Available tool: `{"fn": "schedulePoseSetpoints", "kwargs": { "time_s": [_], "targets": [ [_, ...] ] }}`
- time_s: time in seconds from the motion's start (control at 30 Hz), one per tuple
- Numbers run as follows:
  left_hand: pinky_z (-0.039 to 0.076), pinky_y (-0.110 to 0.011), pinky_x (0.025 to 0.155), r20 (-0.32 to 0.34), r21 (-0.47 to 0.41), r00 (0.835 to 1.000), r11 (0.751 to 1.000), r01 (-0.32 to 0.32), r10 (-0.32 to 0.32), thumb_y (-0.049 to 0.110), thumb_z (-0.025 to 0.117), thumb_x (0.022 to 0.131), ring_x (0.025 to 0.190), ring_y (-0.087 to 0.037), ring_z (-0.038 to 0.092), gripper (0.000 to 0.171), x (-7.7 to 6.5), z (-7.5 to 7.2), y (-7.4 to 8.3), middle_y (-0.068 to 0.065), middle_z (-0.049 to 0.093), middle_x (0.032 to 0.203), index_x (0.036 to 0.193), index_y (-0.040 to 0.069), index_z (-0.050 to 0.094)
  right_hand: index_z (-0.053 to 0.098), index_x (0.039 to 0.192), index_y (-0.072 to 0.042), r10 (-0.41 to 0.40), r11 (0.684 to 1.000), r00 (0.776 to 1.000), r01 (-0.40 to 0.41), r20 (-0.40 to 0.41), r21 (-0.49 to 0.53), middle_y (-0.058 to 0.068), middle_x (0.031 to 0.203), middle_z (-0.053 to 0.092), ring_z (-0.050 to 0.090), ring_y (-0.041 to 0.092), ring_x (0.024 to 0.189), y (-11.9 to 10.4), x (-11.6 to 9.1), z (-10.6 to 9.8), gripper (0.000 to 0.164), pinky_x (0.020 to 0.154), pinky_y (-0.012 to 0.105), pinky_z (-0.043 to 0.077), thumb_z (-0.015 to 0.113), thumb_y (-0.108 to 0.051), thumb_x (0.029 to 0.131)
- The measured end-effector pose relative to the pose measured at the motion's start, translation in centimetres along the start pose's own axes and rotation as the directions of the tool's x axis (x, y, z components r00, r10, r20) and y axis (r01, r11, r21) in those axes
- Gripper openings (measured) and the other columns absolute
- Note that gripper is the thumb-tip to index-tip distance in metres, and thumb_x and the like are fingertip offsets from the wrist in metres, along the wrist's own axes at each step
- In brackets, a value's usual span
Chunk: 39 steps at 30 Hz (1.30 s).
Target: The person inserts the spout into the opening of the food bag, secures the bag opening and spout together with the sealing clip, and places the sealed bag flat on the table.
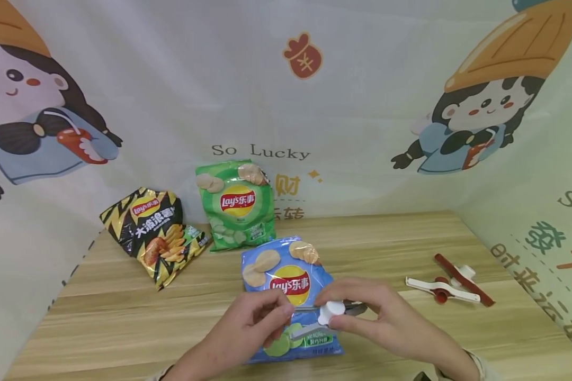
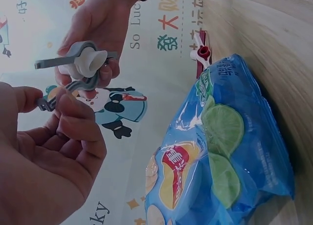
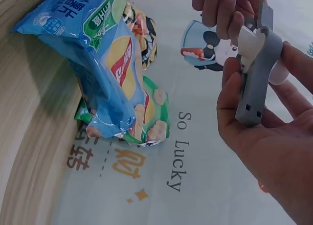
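- Head view: holding one gray clip [image 1: 332, 311] in both hands, over the blue bag [image 1: 288, 286]; showing a gap to it in the left wrist view.
- Pinching one arm's end with left hand [image 1: 245, 330], thumb and finger nearly together.
- Gripping round the white part with right hand [image 1: 386, 317], fingers curled in, opened just clip-wide.
- Counting three bags: blue, green bag [image 1: 238, 203] up against the backdrop [image 1: 267, 106], black bag [image 1: 157, 233] by the table's [image 1: 362, 243] back left corner.
- Counting two more clips, red clip [image 1: 479, 290] and white clip [image 1: 441, 297], bunched near the right edge.
- Loads of wood showing between green bag and those two.
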<state>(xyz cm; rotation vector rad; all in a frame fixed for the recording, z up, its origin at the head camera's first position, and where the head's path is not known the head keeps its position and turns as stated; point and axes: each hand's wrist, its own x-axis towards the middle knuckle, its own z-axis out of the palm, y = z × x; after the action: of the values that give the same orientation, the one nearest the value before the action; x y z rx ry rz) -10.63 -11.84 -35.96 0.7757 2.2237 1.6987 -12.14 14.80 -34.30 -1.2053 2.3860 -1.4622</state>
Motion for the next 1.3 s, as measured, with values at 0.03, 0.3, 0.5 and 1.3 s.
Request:
{"fn": "schedulePoseSetpoints", "kwargs": {
  "time_s": [0.03,0.3,0.5,1.3],
  "targets": [
    [0.044,-0.021,0.054,-0.012,0.023,1.000,1.000,0.008,-0.008,0.025,0.052,0.105,0.058,-0.006,0.048,0.026,0.0,0.0,0.0,0.002,0.051,0.066,0.087,0.009,0.061,0.068,0.121,-0.025,-0.010,1.000,1.000,0.010,0.002,-0.018,-0.006,0.120,0.068,0.061,0.016,0.115,0.0,0.0,0.0,0.024,0.094,0.032,0.051,0.065,-0.019,0.098],
    [0.040,-0.019,0.053,-0.115,0.255,0.993,0.967,0.016,0.014,0.017,0.060,0.099,0.061,-0.003,0.046,0.013,0.5,0.6,-0.2,0.009,0.052,0.068,0.088,0.011,0.065,0.072,0.118,-0.032,-0.106,0.969,0.989,0.079,-0.105,-0.232,-0.010,0.122,0.057,0.053,0.011,0.111,0.4,-0.1,0.5,0.028,0.086,0.028,0.050,0.074,-0.025,0.091],
    [0.042,-0.019,0.051,-0.067,0.390,0.996,0.921,-0.022,0.053,0.018,0.061,0.099,0.058,0.000,0.046,0.013,0.6,1.1,-0.7,0.014,0.050,0.064,0.089,0.012,0.067,0.073,0.116,-0.027,-0.120,0.967,0.972,0.068,-0.203,-0.247,-0.011,0.106,0.057,0.053,0.010,0.097,0.7,-0.1,0.4,0.028,0.076,0.026,0.048,0.076,-0.020,0.089],
    [0.035,-0.023,0.045,0.232,0.861,0.925,0.506,-0.051,-0.301,0.026,0.075,0.082,0.047,-0.007,0.039,0.026,-0.1,3.5,-1.9,0.010,0.043,0.050,0.061,0.017,0.065,0.073,0.113,-0.026,-0.073,0.947,0.952,-0.028,-0.298,-0.321,-0.017,0.102,0.064,0.059,0.006,0.092,2.3,0.3,-1.4,0.024,0.078,0.028,0.054,0.076,-0.021,0.090]
  ]
}}
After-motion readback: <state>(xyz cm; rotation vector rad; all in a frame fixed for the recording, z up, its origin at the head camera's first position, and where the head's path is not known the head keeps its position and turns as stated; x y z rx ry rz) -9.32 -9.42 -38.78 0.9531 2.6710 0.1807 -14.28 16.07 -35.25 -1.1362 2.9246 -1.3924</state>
